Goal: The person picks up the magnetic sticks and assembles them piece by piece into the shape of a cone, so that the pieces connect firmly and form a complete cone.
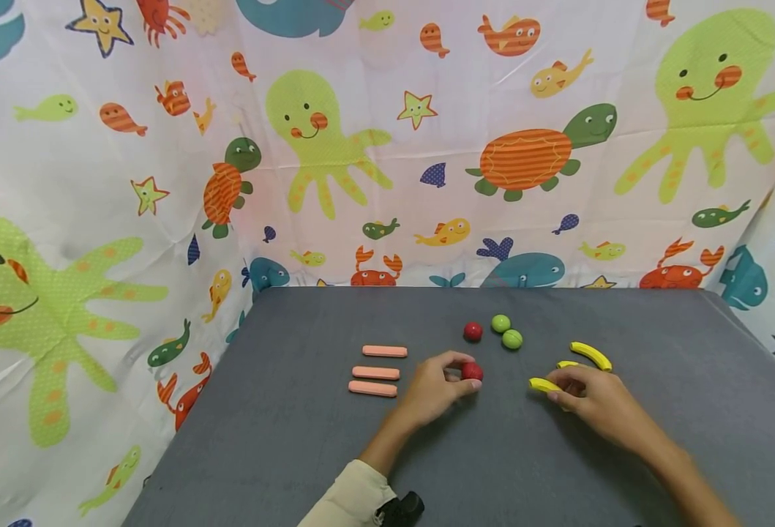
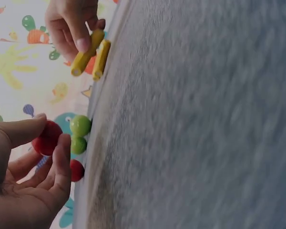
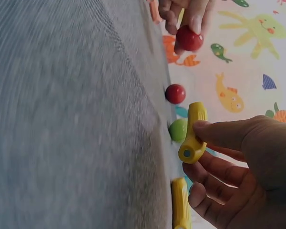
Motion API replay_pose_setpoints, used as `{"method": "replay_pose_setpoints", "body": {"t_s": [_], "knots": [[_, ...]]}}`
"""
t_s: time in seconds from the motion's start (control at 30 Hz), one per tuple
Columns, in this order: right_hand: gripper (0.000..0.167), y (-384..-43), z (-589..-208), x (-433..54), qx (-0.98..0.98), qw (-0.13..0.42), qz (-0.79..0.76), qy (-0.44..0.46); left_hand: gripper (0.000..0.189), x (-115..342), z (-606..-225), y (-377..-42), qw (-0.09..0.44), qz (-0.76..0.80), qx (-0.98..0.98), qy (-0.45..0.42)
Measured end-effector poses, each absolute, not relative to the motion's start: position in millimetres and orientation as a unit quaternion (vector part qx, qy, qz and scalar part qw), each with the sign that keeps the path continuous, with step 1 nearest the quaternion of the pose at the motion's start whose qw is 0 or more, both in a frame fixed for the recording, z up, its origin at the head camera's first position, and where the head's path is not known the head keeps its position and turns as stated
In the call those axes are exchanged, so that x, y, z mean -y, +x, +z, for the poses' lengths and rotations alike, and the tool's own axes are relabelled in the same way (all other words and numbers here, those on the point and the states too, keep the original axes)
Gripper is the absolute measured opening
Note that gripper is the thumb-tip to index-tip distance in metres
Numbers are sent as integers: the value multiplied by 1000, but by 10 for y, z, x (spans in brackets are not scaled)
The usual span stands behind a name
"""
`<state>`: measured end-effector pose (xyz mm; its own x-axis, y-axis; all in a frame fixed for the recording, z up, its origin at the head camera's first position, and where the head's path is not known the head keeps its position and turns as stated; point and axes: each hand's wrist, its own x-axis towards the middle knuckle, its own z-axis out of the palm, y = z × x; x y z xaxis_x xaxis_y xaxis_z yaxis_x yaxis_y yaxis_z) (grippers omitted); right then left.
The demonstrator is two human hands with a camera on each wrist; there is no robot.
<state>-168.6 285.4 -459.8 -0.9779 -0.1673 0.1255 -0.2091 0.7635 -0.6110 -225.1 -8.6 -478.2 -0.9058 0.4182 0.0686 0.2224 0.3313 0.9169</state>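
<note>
My left hand [image 1: 432,389] pinches a red ball [image 1: 472,372] between thumb and fingers, just over the table. In the left wrist view that red ball [image 2: 48,138] sits at the fingertips. My right hand [image 1: 603,404] pinches a small yellow toy banana [image 1: 543,385]; in the right wrist view the held banana [image 3: 194,136] stands apart from the tabletop. Beyond the right hand lies another yellow banana [image 1: 590,356], and one more yellow piece [image 1: 566,364] is partly hidden by the fingers. Behind the left hand are a second red ball [image 1: 473,331] and two green balls [image 1: 501,323].
Three pink sausage-like sticks [image 1: 374,372] lie in a loose column left of the left hand. The grey table [image 1: 262,439] ends at the back against a white curtain [image 1: 361,256] printed with sea animals. A dark strap [image 1: 402,508] sits on the left wrist.
</note>
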Motion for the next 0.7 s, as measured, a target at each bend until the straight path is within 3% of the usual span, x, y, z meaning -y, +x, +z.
{"method": "replay_pose_setpoints", "body": {"t_s": [0.2,0.47,0.7], "knots": [[20,-1664,-4573,-2724,933,31,344,104,40,29,-4780,-2148,106,541,-807,213],[23,-1621,-4591,-2608,915,-28,393,90,35,-66,-4839,-2055,110,526,-810,236],[21,-1588,-4643,-2563,909,-40,405,93,35,-89,-4858,-2037,114,546,-799,226]]}}
